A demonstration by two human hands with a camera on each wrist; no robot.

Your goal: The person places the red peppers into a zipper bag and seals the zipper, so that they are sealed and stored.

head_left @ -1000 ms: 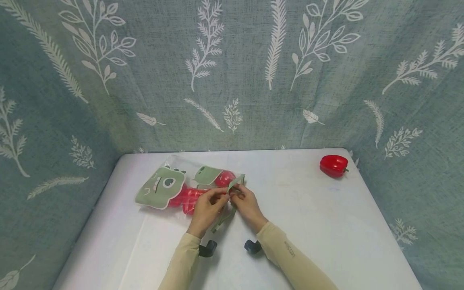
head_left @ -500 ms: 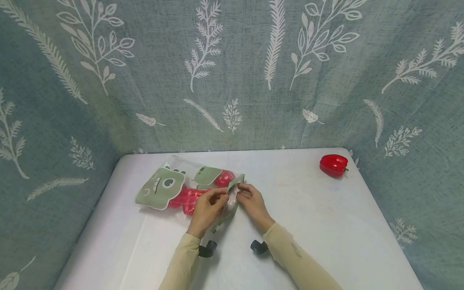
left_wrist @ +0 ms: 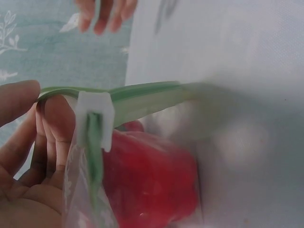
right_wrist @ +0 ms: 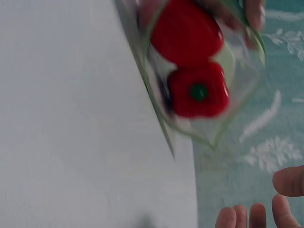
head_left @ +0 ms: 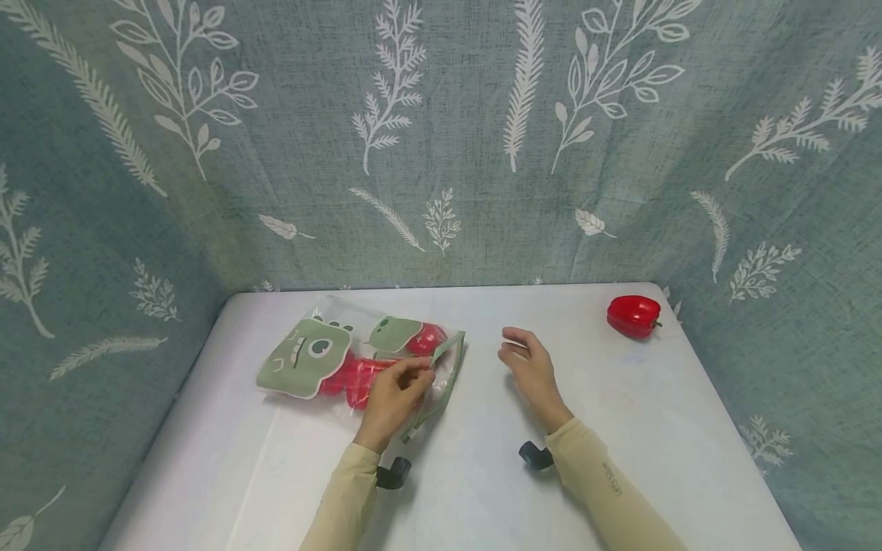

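Note:
A clear zip bag [head_left: 306, 360] with a green monster print and green trim lies on the white table, its mouth facing right. My left hand [head_left: 394, 394] pinches the upper edge of that mouth between thumb and fingers. Close by those fingers, a white slider [left_wrist: 95, 116] sits on the green zip strip. Through the gaping mouth in the right wrist view, a red bell pepper [right_wrist: 198, 92] with a green stem shows beside another red, glossy thing [right_wrist: 187, 31]. My right hand [head_left: 539, 379] is off the bag, fingers loosely bent and holding nothing, over the table to its right.
Another red bell pepper [head_left: 634, 316] lies at the table's far right corner, beyond my right hand. A grey-green curtain [head_left: 455, 153] with white leaf patterns stands behind the table [head_left: 620, 428] and along both sides. Dark camera mounts show below both wrists.
My right hand has let go of the bag's mouth and moved to the right, its fingers loosening. The left hand keeps its pinch on the bag, which lies where it was.

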